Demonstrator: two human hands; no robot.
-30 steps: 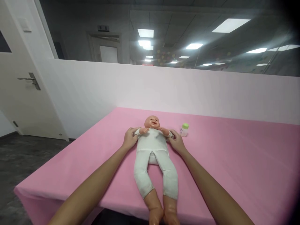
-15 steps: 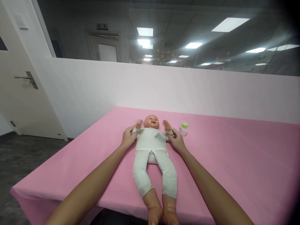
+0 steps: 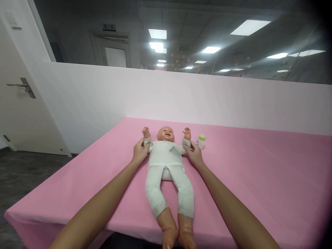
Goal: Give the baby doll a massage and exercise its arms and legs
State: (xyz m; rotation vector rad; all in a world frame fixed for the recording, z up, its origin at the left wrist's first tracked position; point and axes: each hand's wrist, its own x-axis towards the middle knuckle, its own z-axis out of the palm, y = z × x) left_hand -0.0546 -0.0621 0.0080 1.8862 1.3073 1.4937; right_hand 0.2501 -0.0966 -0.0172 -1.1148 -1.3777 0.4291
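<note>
A baby doll with a white cloth body lies on its back on the pink-covered table, head away from me and feet over the near edge. My left hand is closed around the doll's arm on the left, at the white sleeve. On the other side, my right hand pinches the doll's other sleeved arm. Both doll hands point upward beside its head. Just beyond my right hand stands a small bottle with a green cap.
Behind the table runs a white low wall with dark glass above it. A door with a metal handle is at the left, over a dark floor.
The doll's forearms have swung outward and more upright, with my hands still on them. The whole view has shifted slightly, and the bottle stays in place on the table.
</note>
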